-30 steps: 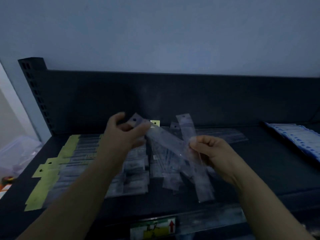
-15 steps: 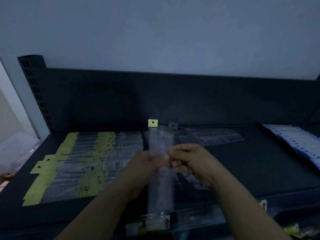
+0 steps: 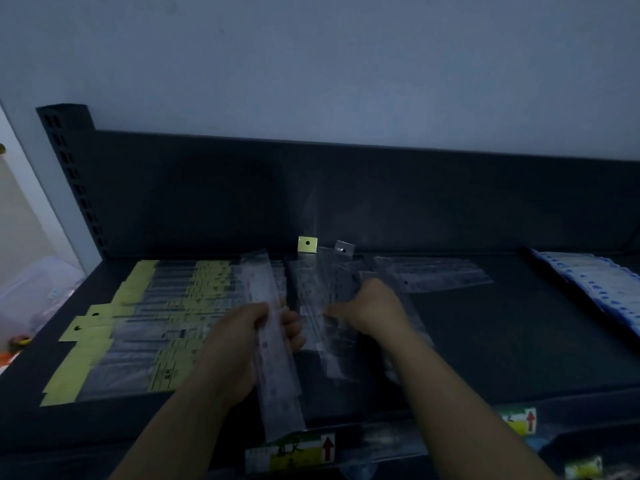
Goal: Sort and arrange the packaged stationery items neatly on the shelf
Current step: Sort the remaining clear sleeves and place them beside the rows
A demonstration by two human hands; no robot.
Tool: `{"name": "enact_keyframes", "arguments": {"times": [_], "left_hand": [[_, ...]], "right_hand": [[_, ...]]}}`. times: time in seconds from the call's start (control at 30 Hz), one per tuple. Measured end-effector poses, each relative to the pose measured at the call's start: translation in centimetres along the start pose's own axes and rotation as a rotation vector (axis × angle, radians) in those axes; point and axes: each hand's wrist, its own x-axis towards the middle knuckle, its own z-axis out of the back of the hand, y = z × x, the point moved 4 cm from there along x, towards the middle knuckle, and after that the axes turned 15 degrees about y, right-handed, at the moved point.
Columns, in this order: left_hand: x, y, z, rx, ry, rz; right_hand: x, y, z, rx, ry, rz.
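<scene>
Head view, dim light. I see the sorting step in hand: one item is lifted and the rest of the heap awaits.

1. The left hand (image 3: 242, 341) holds a long clear packet (image 3: 277, 386) about its middle, fingers (image 3: 293, 329) curled round one edge and the thumb on the other. The packet is raised over the front of the shelf (image 3: 502, 341), with its near end past the front lip.
2. The right hand (image 3: 375, 308) is down on the loose pile (image 3: 311, 289) of clear packets at mid-shelf, which lie crossed and fanned. Its fingertips are hidden among the film, so I cannot tell whether it grips one or only rests there.
3. The yellow-headed packets (image 3: 114, 327) lie in an overlapped row at the left and appear done. More clear packets (image 3: 440, 275) lie flat at the back right, and blue-edged packets (image 3: 595, 289) at the far right.

Judgement: the task is partly through, since the middle heap remains unsorted. The next move calls for choosing where the held packet belongs, squaring it to its like and laying it flat. The film looks slippery, so the pile may slide if disturbed.
</scene>
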Motion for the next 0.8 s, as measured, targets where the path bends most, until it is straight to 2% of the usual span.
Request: {"name": "enact_keyframes", "arguments": {"times": [0.13,0.27,0.5,0.67,0.8], "left_hand": [[0.1,0.4,0.2,0.013,0.013,-0.003],[0.2,0.6,0.4,0.035,-0.014,0.006],[0.5,0.7,0.5,0.048,0.016,0.025],[0.4,0.6,0.7,0.041,0.018,0.012],[0.5,0.9,0.7,0.058,0.029,0.021]], "right_hand": [[0.3,-0.5,0.3,0.087,0.033,0.024],[-0.1,-0.6,0.6,0.034,-0.012,0.078],[-2.5,-1.0,2.7,0.083,-0.210,0.222],[-4.7,-1.2,0.3,-0.127,0.023,0.093],[-5.4,-1.2,-0.3,-0.240,-0.026,0.065]]}}
